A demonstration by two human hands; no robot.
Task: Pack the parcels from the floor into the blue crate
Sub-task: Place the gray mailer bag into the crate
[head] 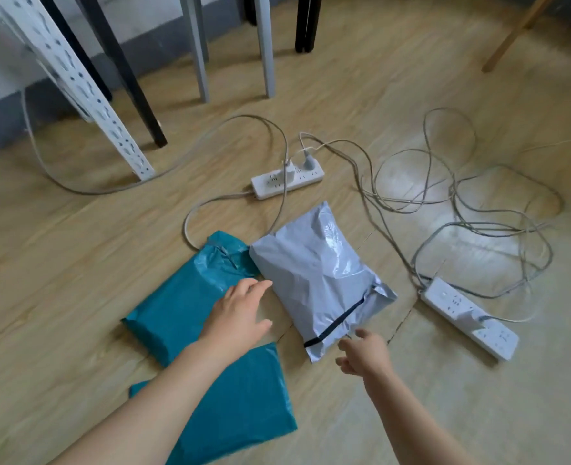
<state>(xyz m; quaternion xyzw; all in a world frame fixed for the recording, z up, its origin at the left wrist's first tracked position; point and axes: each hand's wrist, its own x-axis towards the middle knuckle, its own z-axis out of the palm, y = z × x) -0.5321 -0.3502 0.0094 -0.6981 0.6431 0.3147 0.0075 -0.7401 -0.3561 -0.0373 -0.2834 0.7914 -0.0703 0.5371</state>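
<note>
A grey plastic parcel (321, 276) lies on the wooden floor in the middle. Left of it lies a teal parcel (183, 297), and a second teal parcel (247, 404) lies nearer to me, partly under my left forearm. My left hand (240, 313) hovers over the edge of the first teal parcel, fingers stretched toward the grey parcel's left side, holding nothing. My right hand (364, 354) is beside the grey parcel's near corner, fingers loosely spread and empty. The blue crate is not in view.
A white power strip (287, 179) with plugs lies just beyond the parcels. Another power strip (468, 317) lies to the right. Loose grey cables (445, 203) loop across the floor between them. Table and rack legs (109, 105) stand at the back.
</note>
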